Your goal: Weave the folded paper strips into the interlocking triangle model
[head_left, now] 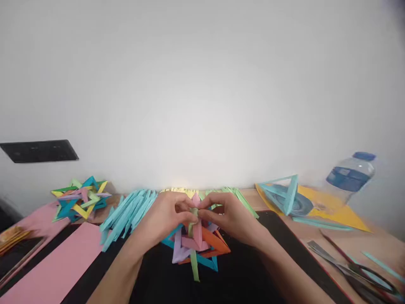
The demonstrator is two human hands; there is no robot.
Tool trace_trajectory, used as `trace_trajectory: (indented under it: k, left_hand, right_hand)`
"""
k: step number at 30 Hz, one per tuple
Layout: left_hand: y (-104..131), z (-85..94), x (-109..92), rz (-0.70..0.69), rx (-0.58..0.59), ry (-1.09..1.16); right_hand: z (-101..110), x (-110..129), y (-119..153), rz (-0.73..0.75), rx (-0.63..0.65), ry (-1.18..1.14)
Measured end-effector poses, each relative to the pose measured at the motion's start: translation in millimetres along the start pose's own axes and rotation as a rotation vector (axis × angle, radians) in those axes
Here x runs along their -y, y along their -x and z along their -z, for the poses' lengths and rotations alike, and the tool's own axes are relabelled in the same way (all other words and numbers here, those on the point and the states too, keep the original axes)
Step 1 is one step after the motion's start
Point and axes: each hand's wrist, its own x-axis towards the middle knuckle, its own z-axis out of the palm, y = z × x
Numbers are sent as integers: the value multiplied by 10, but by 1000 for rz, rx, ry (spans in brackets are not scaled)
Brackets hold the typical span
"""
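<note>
A many-coloured folded-paper star model (202, 249), with pink, purple, orange, blue and green strips, is held over the black mat (243, 278). My left hand (169, 215) pinches a light green strip near the top of the model. From the right, my right hand (230, 215) pinches the same area, its fingertips close to the left ones. A loose green end (194, 266) hangs down at the front of the model. The fingertips partly cover the spot where the green and pink strips meet.
Blue strips (129, 213) lie left of the hands, with pink paper (60, 266) nearer. A finished-looking paper star (80, 198) stands at the back left. At right are a blue paper frame (289, 196), a bottle (351, 175) and scissors (351, 270).
</note>
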Motion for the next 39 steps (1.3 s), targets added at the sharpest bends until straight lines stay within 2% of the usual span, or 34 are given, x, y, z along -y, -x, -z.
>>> trace_trajectory:
  k: [4,9,12,19,26,31,36,39]
  left_hand:
    - [27,-10,15,9,0,32]
    - [40,53,21,40,113,170]
    - [35,74,32,20,103,155]
    - [9,55,62,11,84,129]
    - [-30,75,133,-19,122,205]
    - [-31,78,112,-18,118,207]
    - [-23,94,111,-9,135,213]
    - [-32,118,132,-13,196,233]
  right_hand:
    - [-39,-5,-14,-14,-17,3]
    - [-81,48,-10,-2,-48,46]
    - [-100,50,-9,3,-72,76]
    - [-109,23,-11,-20,-38,24]
    - [-196,41,-28,26,-177,119]
    - [-102,5,-26,81,-40,121]
    - [-64,9,-18,79,-45,86]
    - [-74,18,-22,50,-51,40]
